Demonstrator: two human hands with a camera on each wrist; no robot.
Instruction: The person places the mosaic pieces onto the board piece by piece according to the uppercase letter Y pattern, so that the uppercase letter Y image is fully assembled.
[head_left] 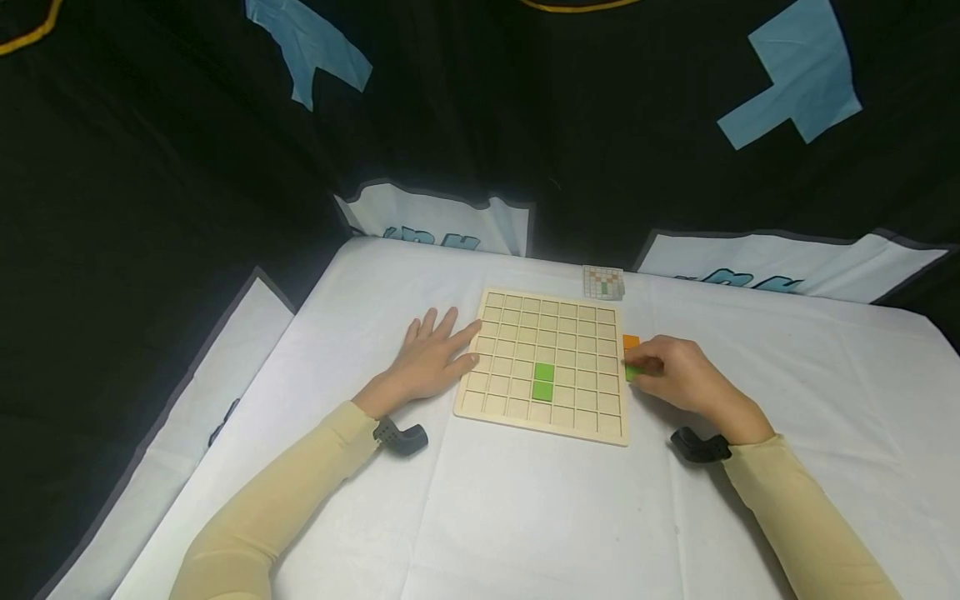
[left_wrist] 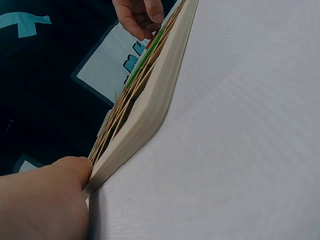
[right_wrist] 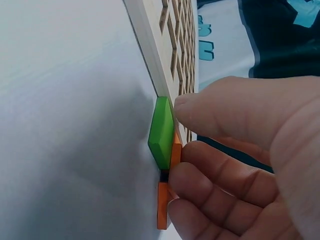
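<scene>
A square wooden grid board lies on the white table, with two green tiles in neighbouring cells. My left hand rests at the board's left edge, fingers spread and straight, thumb and index finger touching the rim. At the right edge my right hand bends its thumb and fingers about a loose green tile. That tile looks tilted in the right wrist view; its contact with the fingertips is partly hidden. Beside it lie orange tiles, partly covered by the fingers.
A small pattern card with a printed grid lies behind the board's far right corner. Black cloth with pale blue patches hangs behind the white tabletop. A black wrist device sits on each forearm.
</scene>
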